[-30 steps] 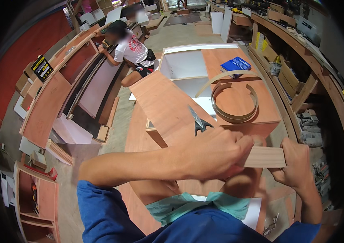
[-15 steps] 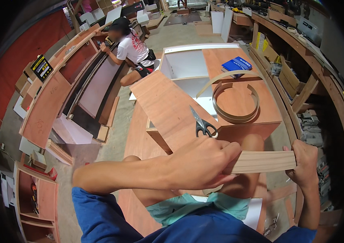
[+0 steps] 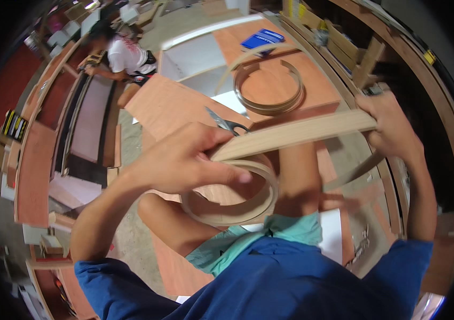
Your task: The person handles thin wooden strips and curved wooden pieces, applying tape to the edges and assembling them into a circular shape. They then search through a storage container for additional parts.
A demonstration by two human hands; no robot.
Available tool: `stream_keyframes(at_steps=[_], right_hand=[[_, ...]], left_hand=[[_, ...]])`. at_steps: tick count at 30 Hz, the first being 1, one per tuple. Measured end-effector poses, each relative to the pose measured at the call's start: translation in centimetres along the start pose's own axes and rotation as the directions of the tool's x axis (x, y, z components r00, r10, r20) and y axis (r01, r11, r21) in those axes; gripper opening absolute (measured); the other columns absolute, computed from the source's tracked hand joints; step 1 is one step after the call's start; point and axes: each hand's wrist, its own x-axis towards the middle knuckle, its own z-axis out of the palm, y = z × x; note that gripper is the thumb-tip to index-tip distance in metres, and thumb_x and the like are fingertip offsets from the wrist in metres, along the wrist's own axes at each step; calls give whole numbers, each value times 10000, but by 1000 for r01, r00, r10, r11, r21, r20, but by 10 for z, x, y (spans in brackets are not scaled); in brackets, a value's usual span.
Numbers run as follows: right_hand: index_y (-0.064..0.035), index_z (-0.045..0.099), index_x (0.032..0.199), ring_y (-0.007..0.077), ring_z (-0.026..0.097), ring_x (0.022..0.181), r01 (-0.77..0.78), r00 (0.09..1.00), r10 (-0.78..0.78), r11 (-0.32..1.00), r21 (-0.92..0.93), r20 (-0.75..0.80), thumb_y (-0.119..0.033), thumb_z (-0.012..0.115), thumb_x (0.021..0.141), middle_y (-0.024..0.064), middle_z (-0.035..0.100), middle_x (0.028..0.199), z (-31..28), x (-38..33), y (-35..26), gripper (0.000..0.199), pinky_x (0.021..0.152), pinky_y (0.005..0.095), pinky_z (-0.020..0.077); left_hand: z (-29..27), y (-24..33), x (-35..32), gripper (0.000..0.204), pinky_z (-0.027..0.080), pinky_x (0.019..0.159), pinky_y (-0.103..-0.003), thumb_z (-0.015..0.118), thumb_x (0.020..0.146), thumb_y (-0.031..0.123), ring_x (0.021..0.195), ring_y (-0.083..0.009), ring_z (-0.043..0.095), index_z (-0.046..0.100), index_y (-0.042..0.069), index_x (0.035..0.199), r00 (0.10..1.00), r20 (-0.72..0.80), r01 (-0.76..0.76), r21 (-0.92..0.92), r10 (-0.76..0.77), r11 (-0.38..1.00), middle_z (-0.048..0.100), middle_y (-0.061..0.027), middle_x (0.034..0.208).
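Wooden veneer strip (image 3: pixel 296 132) pinched by left hand (image 3: pixel 184 160), right hand (image 3: pixel 389 125); scissors (image 3: pixel 227 124) (half hidden) behind.

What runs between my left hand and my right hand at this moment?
In the head view, a taut stretch of wood edge-banding strip spans from the left hand, which holds the coil, up to the right hand. Nothing else bridges them.

Top: a dark blue shirt (image 3: pixel 291 277) with long sleeves, pushed up to about the elbows.
Shorts: light teal-green fabric (image 3: pixel 248 242), showing just beyond the shirt's hem.
Forearms: bare beyond the sleeves.
Left hand (image 3: pixel 184 160): bare, no glove.
Right hand (image 3: pixel 389 125): bare, no glove.
Legs: bare knees beyond the shorts.
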Motion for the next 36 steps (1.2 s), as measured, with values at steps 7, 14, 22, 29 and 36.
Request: stream_keyframes(at_steps=[7,14,22,29,36], right_hand=[[63,482,742,420,434,686,-114,987,116,993,-22,114,42,688,768,236,479,706,-28,12,20,208,638,450,412],[43,513,770,416,480,708,-45,996,52,993,-105,67,-18,733,816,204,511,698,-29,9,34,233,680,449,419],[15,557,926,322,548,901,-202,979,188,897,-393,-76,-44,744,827,168,572,890,-62,-39,120,220,816,419,422],[4,600,1254,278,602,1079,-254,960,184,888,-383,-209,-89,675,986,129,608,1124,-70,-165,285,293,1016,348,445],[-19,602,1315,215,601,1130,-528,818,491,848,-50,-298,-85,577,1027,88,607,1217,-64,-296,394,296,1030,333,452]], left_hand=[[-8,24,7,309,363,520,-226,817,907,317,595,-30,482,715,32,968,987,-10,155,-149,-159,977,581,53,711],[-14,16,-3,315,352,522,-227,854,849,276,605,-22,474,707,25,971,987,-83,138,-36,-140,990,582,59,708],[-36,1,-28,311,360,590,-251,893,792,224,678,-36,473,672,22,876,983,-147,130,96,-115,987,565,68,719],[-60,-42,-49,330,379,626,-250,889,770,221,724,-52,476,657,8,870,984,-88,158,41,-153,987,536,53,729],[-94,-62,-55,313,367,601,-257,873,805,231,697,-36,459,661,14,881,986,-9,168,115,-168,979,549,72,723]])
